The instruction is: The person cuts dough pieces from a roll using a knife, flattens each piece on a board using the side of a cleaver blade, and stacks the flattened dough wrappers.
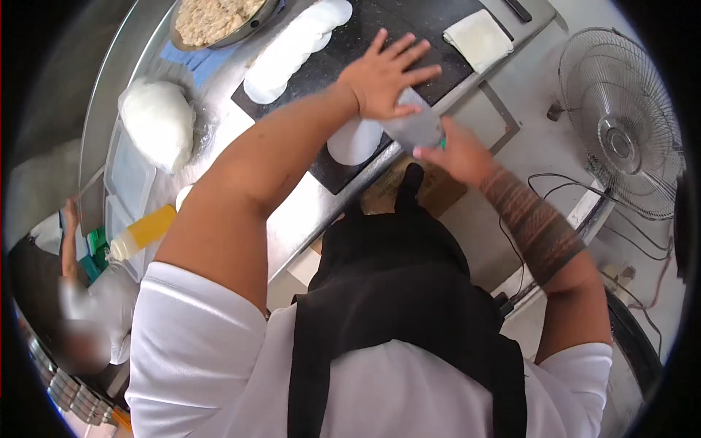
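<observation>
My left hand (pixel 387 77) is open above the black board (pixel 358 51), its fingers spread and its thumb beside a cleaver's blade. My right hand (pixel 460 153) is closed around the handle of the cleaver (pixel 415 130), and a bit of green shows at the grip. The wide blade lies tilted over the board's near edge; whether the left palm touches it I cannot tell. Just left of the blade is a thin white dough round (pixel 354 142) on the board. Overlapping white dough rounds (pixel 292 55) form a row along the board's far left side.
A folded cloth (pixel 478 40) lies at the board's right end. Left of the board are a bowl of filling (pixel 215 20), a bagged white mass (pixel 157 120) and a yellow bottle (pixel 142 233). A fan (pixel 621 124) stands at right. Another person (pixel 102 299) is at far left.
</observation>
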The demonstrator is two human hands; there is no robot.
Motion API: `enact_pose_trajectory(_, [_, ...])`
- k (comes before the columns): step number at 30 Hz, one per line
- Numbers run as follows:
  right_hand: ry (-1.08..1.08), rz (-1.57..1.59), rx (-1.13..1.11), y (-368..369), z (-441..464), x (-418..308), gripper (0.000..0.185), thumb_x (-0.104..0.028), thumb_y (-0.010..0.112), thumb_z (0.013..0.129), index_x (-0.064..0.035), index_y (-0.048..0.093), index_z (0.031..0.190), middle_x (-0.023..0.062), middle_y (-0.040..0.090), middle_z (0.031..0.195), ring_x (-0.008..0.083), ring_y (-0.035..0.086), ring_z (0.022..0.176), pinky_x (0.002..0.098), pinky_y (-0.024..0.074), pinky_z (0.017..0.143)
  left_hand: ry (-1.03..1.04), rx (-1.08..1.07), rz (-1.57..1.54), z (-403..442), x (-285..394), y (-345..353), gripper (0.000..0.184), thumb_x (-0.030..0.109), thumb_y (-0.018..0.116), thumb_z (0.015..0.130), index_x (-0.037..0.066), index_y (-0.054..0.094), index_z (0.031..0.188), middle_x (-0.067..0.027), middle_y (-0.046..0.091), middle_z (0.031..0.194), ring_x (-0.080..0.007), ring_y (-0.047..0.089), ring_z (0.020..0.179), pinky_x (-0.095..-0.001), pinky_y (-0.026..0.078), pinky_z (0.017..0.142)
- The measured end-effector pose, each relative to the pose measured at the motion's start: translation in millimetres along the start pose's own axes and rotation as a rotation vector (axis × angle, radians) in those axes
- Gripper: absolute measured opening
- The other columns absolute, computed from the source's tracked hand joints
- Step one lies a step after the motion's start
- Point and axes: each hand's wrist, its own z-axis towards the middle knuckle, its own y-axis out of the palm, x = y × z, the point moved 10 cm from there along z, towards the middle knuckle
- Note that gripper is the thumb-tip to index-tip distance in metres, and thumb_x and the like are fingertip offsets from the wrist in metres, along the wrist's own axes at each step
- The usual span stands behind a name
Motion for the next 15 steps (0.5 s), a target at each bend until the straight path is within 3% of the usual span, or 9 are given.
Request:
enact_pose_trajectory(2, [-0.027,-0.148,0.002,-22.2,18.6,-25.2,0.06,-0.044,0.087,0.089,0.0027,0.066,0.122,0.0269,0.075,0.111,0.0422,0.073,0.108,0.0491,0.056,0.092,-0.073,0.073,0.045,0.0,-25.5,-4.0,0.085,0.069,0.062,0.096,0.034,0.039,0.169,-0.0162,0.029,0.178,-0.0414,0.027,0.164,-0.0703,0.017,0.13])
enact_pose_trajectory(4, [-0.023,-0.337,0.006,-34.9,33.5,-41.6,0.062,-0.044,0.085,0.092,0.0055,0.065,0.123,0.0266,0.075,0.109,0.0412,0.073,0.103,0.0472,0.0561,0.089,-0.196,0.233,0.02,-7.2,-45.3,-27.1,0.067,0.056,0.063,0.101,0.03,0.05,0.162,-0.0172,0.036,0.174,-0.0422,0.037,0.158,-0.0629,0.027,0.127])
enact_pose_trajectory(6, [-0.022,-0.309,0.036,-34.3,30.7,-42.0,0.058,-0.042,0.083,0.093,0.0053,0.064,0.119,0.0275,0.074,0.106,0.0435,0.073,0.101,0.049,0.056,0.088,-0.363,0.359,-0.072,-19.3,-65.9,-50.0,0.059,0.047,0.064,0.103,0.027,0.056,0.157,-0.0177,0.042,0.17,-0.0424,0.044,0.152,-0.0583,0.034,0.124])
enact_pose_trajectory(7, [-0.061,-0.261,0.047,-29.8,26.8,-27.7,0.056,-0.044,0.083,0.093,0.0041,0.064,0.116,0.0274,0.074,0.104,0.045,0.072,0.101,0.0509,0.0558,0.087,-0.432,0.454,-0.032,-28.3,-65.3,-67.6,0.045,0.04,0.065,0.105,0.019,0.067,0.144,-0.0201,0.066,0.144,-0.0434,0.064,0.128,-0.0533,0.049,0.11])
enact_pose_trajectory(10, [-0.131,-0.136,0.029,-14.7,-12.1,-4.3,0.054,-0.045,0.081,0.094,0.0032,0.064,0.111,0.027,0.073,0.101,0.047,0.071,0.1,0.0531,0.0552,0.087,-0.795,-0.035,-0.398,-60.2,-79.9,-23.0,0.041,0.042,0.067,0.104,0.011,0.075,0.129,-0.0207,0.077,0.11,-0.0433,0.073,0.105,-0.0497,0.058,0.096])
enact_pose_trajectory(12, [-0.083,-0.134,-0.058,2.1,-49.1,18.8,0.055,-0.045,0.081,0.094,0.0034,0.064,0.113,0.0268,0.073,0.101,0.0475,0.071,0.1,0.0533,0.0548,0.087,-0.763,-0.649,-0.641,-83.0,-39.3,10.9,0.038,0.042,0.069,0.102,0.007,0.079,0.114,-0.0178,0.076,0.087,-0.0369,0.076,0.084,-0.0477,0.061,0.08])
enact_pose_trajectory(14, [0.0,-0.197,-0.163,8.5,-74.9,27.3,0.056,-0.045,0.082,0.094,0.0036,0.064,0.114,0.0268,0.072,0.101,0.0475,0.071,0.099,0.053,0.0546,0.087,-1.027,-0.826,-0.857,-116.5,-10.3,18.9,0.036,0.041,0.075,0.096,0.006,0.079,0.102,-0.0152,0.074,0.086,-0.0275,0.075,0.076,-0.0436,0.059,0.07])
enact_pose_trajectory(15, [0.016,-0.223,-0.195,4.0,-84.9,15.7,0.056,-0.045,0.082,0.093,0.0037,0.064,0.115,0.0268,0.072,0.101,0.0474,0.071,0.099,0.0528,0.0547,0.087,-0.92,-0.662,-0.702,-110.5,-16.5,12.6,0.032,0.036,0.076,0.094,0.005,0.078,0.103,-0.0145,0.073,0.085,-0.0256,0.074,0.073,-0.0421,0.058,0.068])
